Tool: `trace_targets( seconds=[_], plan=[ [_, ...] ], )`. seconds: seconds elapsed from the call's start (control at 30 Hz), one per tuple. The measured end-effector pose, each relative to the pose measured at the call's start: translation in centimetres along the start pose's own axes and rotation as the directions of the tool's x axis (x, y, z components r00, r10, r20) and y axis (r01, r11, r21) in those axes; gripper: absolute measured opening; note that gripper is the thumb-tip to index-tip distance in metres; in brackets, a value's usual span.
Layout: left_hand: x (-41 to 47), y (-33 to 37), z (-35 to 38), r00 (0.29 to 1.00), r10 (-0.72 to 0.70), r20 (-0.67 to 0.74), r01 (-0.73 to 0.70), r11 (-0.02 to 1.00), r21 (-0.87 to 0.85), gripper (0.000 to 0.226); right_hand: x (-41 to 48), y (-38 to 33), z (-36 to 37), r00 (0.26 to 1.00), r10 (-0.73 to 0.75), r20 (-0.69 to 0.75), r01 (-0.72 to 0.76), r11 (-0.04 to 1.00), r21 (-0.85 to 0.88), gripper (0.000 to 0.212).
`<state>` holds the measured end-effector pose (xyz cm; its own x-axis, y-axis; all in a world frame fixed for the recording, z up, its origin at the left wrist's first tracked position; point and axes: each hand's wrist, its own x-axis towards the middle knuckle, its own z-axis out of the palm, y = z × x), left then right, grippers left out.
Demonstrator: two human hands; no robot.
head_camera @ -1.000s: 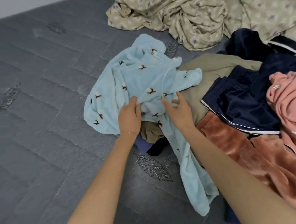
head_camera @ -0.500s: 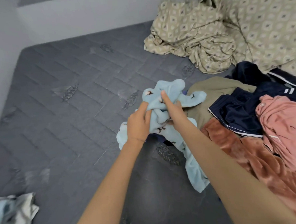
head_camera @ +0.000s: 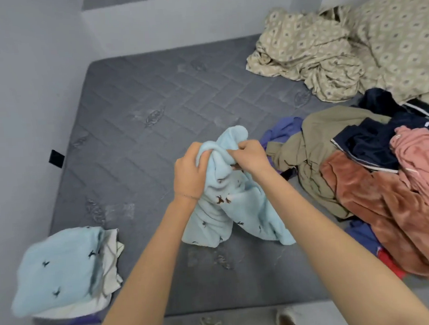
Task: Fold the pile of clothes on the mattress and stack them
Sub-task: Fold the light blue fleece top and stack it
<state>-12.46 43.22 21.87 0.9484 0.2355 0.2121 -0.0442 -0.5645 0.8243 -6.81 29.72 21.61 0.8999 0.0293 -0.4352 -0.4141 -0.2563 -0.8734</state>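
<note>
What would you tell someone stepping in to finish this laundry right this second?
Left hand and right hand: both grip the bunched top of a light blue fleece garment, hanging over the grey mattress, unfolded.
Done: a small folded stack at the near left corner, light blue fleece on top.
Left: the held garment, plus the unfolded pile on the right (khaki, navy, pink, rust fleece).

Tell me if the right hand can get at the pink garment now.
Probably, once free: the pink garment lies uncovered atop the pile on that side, but the right hand grips the blue garment and must let go first.
</note>
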Motion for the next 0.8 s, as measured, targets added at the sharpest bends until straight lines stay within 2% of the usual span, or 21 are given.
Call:
trace_targets(
  seconds=[0.1, 0.2, 0.27, 0.33, 0.37, 0.43, 0.5, 0.57, 0.63, 0.7, 0.8],
  plan=[
    [-0.9, -1.1, -5.8, 1.000, 0.001, -0.004, -0.001, 0.998, -0.056, 0.024, -3.5, -1.8, 3.9, 1.000, 0.019, 0.022, -0.019, 0.999, 0.043, 0.056],
    [-1.5, -3.9, -8.9, 0.998, -0.061, -0.001, 0.060, 0.994, -0.088, 0.024, -5.1, -1.6, 7.4, 0.995, -0.070, -0.075, 0.066, 0.996, -0.058, 0.058],
    [-2.0, -6.7, -9.3, 0.989, -0.143, 0.033, 0.145, 0.989, -0.041, 0.028, -5.6, -0.2, 9.5, 0.988, -0.082, -0.131, 0.067, 0.991, -0.113, 0.058],
    [-3.1, -10.2, -8.6, 0.973, -0.214, 0.087, 0.208, 0.975, 0.076, 0.028, -5.3, 3.2, 11.3, 0.992, 0.000, -0.127, -0.012, 0.996, -0.093, 0.054],
    [-3.9, -12.1, -8.3, 0.963, -0.244, 0.111, 0.228, 0.963, 0.142, 0.026, -5.1, 5.1, 12.1, 0.991, 0.051, -0.123, -0.060, 0.996, -0.072, 0.047],
    [-5.3, -15.9, -7.9, 0.934, -0.332, 0.133, 0.298, 0.929, 0.221, 0.025, -4.7, 8.3, 13.4, 0.986, 0.157, -0.051, -0.159, 0.986, -0.043, 0.017],
    [-6.0, -19.5, -7.9, 0.898, -0.417, 0.141, 0.358, 0.879, 0.315, 0.029, -3.9, 11.0, 14.0, 0.976, 0.218, -0.009, -0.218, 0.974, -0.067, 0.034],
    [-6.2, -22.1, -7.8, 0.863, -0.479, 0.162, 0.382, 0.828, 0.411, 0.032, -3.0, 12.8, 13.8, 0.982, 0.189, -0.011, -0.189, 0.972, -0.141, 0.046],
    [-5.8, -23.9, -6.7, 0.883, -0.434, 0.177, 0.301, 0.815, 0.496, 0.043, -1.5, 15.2, 13.3, 0.992, 0.122, -0.014, -0.120, 0.947, -0.299, 0.052],
    [-5.4, -24.4, -5.3, 0.931, -0.306, 0.199, 0.142, 0.805, 0.575, 0.052, -0.5, 17.6, 12.6, 0.998, 0.068, -0.012, -0.067, 0.889, -0.453, 0.061],
    [-4.4, -25.6, -1.8, 0.909, -0.271, 0.316, -0.006, 0.750, 0.662, 0.053, 1.8, 21.6, 12.1, 0.992, 0.125, 0.019, -0.092, 0.818, -0.568, 0.078]
  ],
)
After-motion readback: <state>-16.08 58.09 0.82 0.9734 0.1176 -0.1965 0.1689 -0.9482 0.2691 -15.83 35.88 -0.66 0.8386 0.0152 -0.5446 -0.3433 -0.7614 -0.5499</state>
